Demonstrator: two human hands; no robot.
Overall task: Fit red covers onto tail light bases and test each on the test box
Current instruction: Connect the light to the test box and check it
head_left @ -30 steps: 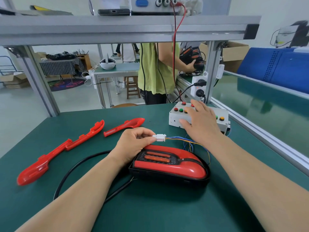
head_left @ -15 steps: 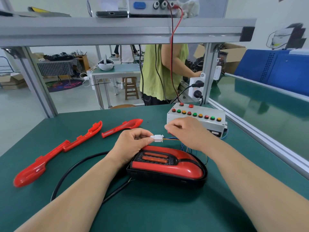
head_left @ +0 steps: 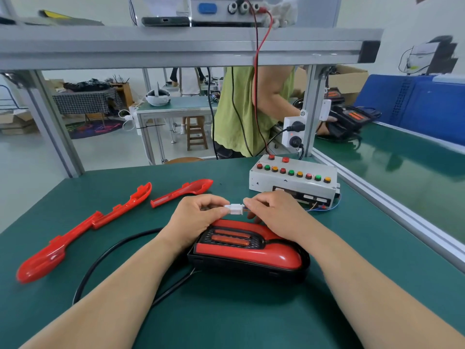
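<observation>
A tail light [head_left: 249, 253] with a red cover on a black base lies on the green mat in front of me. Just above it, my left hand [head_left: 196, 217] pinches a white connector [head_left: 235, 209]. My right hand [head_left: 274, 214] pinches the coloured wires on the connector's other side. Those wires run to the white test box [head_left: 293, 182], which has a row of red, green and orange buttons. A black cable [head_left: 100, 263] loops from the tail light to the left.
Two loose red covers lie on the mat: a long one [head_left: 83, 230] at left and a shorter one [head_left: 182, 191] behind my left hand. A person in a green shirt [head_left: 241, 109] works beyond the aluminium frame [head_left: 188, 49]. A conveyor [head_left: 402, 172] runs along the right.
My right hand left the test box buttons and came back to the connector, where it now pinches the wire side. My left hand kept its hold on the connector.
</observation>
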